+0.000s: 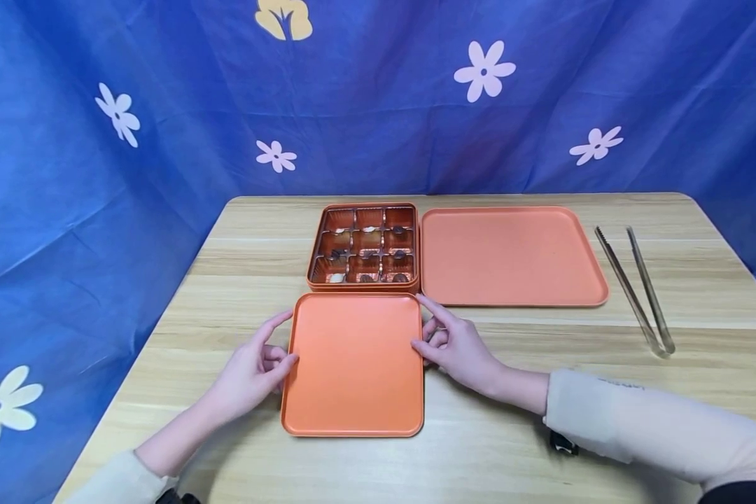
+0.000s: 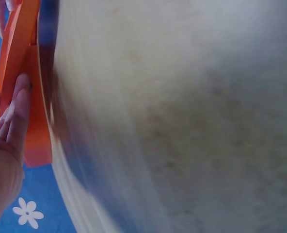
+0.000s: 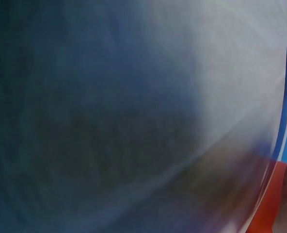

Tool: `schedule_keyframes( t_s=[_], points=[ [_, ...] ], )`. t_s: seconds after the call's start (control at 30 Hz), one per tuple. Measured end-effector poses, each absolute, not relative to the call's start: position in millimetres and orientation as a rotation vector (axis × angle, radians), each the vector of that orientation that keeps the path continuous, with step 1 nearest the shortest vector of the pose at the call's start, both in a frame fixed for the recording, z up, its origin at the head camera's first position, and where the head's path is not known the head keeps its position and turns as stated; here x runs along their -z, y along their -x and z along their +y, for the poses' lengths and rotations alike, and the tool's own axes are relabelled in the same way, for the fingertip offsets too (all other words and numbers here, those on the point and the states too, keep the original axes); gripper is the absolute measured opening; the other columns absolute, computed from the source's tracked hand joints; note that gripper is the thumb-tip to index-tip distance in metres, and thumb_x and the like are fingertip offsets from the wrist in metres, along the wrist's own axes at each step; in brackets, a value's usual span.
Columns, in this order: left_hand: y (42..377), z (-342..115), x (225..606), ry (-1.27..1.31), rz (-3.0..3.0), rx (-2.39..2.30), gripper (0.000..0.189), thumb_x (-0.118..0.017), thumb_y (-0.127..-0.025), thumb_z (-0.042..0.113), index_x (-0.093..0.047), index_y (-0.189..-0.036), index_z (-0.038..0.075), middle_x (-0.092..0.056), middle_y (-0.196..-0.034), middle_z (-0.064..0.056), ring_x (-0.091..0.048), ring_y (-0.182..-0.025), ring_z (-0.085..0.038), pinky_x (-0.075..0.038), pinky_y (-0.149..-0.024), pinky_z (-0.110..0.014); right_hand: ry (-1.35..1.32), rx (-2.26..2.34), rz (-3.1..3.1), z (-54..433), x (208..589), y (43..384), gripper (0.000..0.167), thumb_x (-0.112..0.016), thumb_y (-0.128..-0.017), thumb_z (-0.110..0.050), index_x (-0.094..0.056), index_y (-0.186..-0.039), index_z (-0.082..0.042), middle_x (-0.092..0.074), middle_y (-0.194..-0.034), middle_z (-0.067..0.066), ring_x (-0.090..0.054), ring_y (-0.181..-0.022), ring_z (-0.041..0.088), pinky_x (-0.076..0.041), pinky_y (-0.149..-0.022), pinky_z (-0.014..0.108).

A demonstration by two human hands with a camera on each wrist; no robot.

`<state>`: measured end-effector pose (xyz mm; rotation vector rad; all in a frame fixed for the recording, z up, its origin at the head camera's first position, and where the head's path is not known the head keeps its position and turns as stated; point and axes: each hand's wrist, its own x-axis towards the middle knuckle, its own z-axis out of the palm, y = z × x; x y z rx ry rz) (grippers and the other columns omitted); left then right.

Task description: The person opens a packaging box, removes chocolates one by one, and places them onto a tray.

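Both hands hold a flat square orange lid (image 1: 356,364) by its opposite sides, in front of a square box (image 1: 363,288) in the head view. My left hand (image 1: 252,374) has its thumb over the left rim and its fingers along the side. On the right rim lies the thumb of my right hand (image 1: 460,350), with its index finger stretched to the far corner. Small dark and white pieces lie in the box's divided brown insert (image 1: 353,243). In the left wrist view the lid (image 2: 18,48) appears tilted, the left hand (image 2: 10,126) beside it.
A larger salmon-coloured tray (image 1: 510,255) lies right beside the box. Metal tongs (image 1: 638,294) rest spread on the right of the wooden table (image 1: 227,280). Behind hangs a blue flowered cloth (image 1: 378,91).
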<state>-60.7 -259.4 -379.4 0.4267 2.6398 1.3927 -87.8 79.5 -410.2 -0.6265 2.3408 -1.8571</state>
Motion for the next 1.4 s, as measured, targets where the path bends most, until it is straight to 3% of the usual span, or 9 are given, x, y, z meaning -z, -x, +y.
schedule_keyframes(
  t_s=[0.27,0.53,0.8,1.0,1.4],
  points=[
    [60.4,-261.2,384.3,-0.414,2.596,-1.342,0.075,-0.065,-0.091,0.000,-0.022,-0.153,0.008,-0.061,-0.069,-0.001,-0.059,-0.049,-0.014,-0.052,-0.047,-0.031,0.677,1.815,2.319,77.7,416.7,91.0,0.072,-0.070,-0.085,0.005,-0.035,-0.147,0.004,-0.059,-0.082,0.007,-0.063,-0.058,0.015,-0.052,-0.054,0.024],
    [66.5,-264.7,391.3,-0.487,2.627,-1.203,0.070,-0.065,-0.091,0.000,-0.026,-0.149,-0.002,-0.058,-0.066,0.004,-0.057,-0.049,-0.010,-0.051,-0.047,-0.028,0.716,1.697,2.377,76.0,421.6,97.0,0.071,-0.072,-0.085,0.002,-0.037,-0.145,0.006,-0.062,-0.080,0.002,-0.063,-0.061,0.009,-0.054,-0.060,0.024],
    [80.8,-265.7,396.7,-0.517,2.585,-1.173,0.067,-0.065,-0.090,-0.003,-0.029,-0.146,-0.010,-0.055,-0.068,0.001,-0.054,-0.047,-0.010,-0.050,-0.044,-0.029,0.696,1.585,2.443,75.3,424.1,103.7,0.068,-0.073,-0.084,-0.002,-0.039,-0.142,0.009,-0.061,-0.079,-0.002,-0.060,-0.059,0.005,-0.052,-0.059,0.023],
    [84.8,-266.3,395.7,-0.506,2.573,-1.165,0.065,-0.064,-0.091,-0.002,-0.030,-0.146,-0.009,-0.055,-0.069,-0.001,-0.053,-0.045,-0.012,-0.049,-0.043,-0.030,0.713,1.490,2.488,74.8,422.5,105.9,0.062,-0.074,-0.084,-0.003,-0.045,-0.137,0.011,-0.059,-0.078,-0.004,-0.056,-0.058,0.003,-0.051,-0.062,0.022],
    [85.5,-265.2,390.8,-0.455,2.603,-1.152,0.067,-0.068,-0.091,0.005,-0.033,-0.147,-0.005,-0.056,-0.069,-0.001,-0.053,-0.044,-0.013,-0.049,-0.044,-0.030,0.700,1.568,2.432,78.7,419.0,107.0,0.061,-0.074,-0.085,-0.004,-0.046,-0.137,0.007,-0.061,-0.077,-0.001,-0.058,-0.056,0.007,-0.052,-0.056,0.024]
  ],
)
